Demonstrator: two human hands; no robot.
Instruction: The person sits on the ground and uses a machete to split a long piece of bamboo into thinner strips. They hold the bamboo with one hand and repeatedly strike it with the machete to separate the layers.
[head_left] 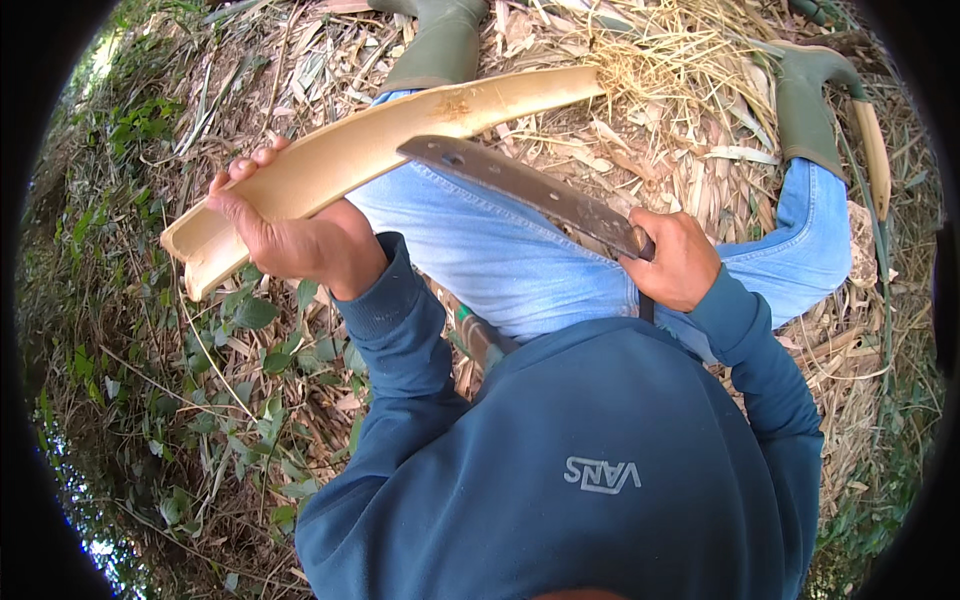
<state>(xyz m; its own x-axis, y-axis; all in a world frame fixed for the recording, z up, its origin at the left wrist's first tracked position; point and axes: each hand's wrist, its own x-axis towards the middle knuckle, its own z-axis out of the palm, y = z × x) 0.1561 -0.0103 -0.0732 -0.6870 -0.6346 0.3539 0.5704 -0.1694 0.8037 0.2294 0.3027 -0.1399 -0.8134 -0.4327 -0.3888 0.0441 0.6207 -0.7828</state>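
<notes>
My left hand [305, 245] grips a split length of bamboo [385, 140] near its left end, thumb across the pale hollow inner side. The strip slants up to the right, over my bent leg, and has a brownish patch partway along. In my right hand [680, 262] is a machete [525, 190] with a dark, worn blade, the fingers wrapped round its handle. Its blade points up and left across my jeans, and the tip overlaps the lower edge of the bamboo; whether they touch I cannot tell.
Pale shavings [660, 70] lie heaped beyond the bamboo's far end. Green boots [430, 50] are on my feet. A light wooden strip [872, 160] stands by the right boot. Leafy plants [250, 310] grow at left, and dry litter covers the ground.
</notes>
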